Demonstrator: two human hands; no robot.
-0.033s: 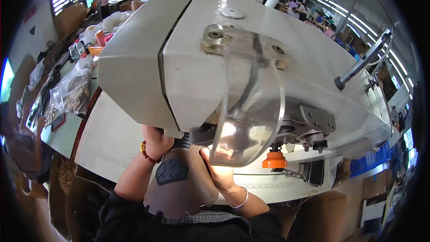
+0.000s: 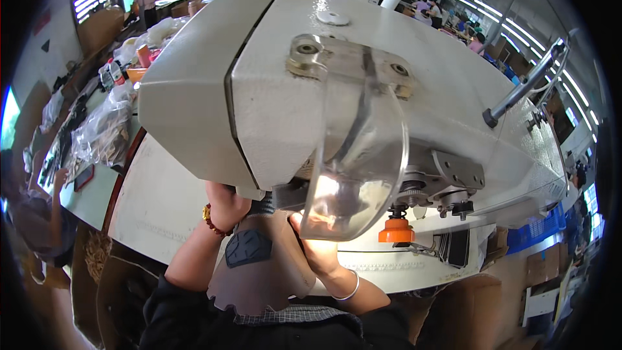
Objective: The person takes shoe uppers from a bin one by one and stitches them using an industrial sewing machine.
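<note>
A grey-brown sheet piece [image 2: 265, 272] with a scalloped near edge and a dark ridged patch [image 2: 249, 247] lies under the head of a large white sewing machine [image 2: 272, 110]. My left hand [image 2: 228, 209] reaches along its left side, fingers hidden beneath the machine head. At the right edge, my right hand [image 2: 319, 253] grips the piece, thumb on top; a clear curved eye shield [image 2: 353, 188] covers some of its fingers. Checked cloth [image 2: 291, 314] shows below the scallops. The needle area is hidden.
An orange knob [image 2: 396, 231] hangs under the machine arm, right of my right hand. The pale worktable [image 2: 152, 201] extends leftward. Plastic bags [image 2: 107, 126] and a phone [image 2: 84, 176] lie on a side table, near another person's hand [image 2: 60, 178]. Cardboard [image 2: 460, 311] stands at lower right.
The machine appears shifted very slightly left in the picture. Both hands and the grey-brown piece keep their places.
</note>
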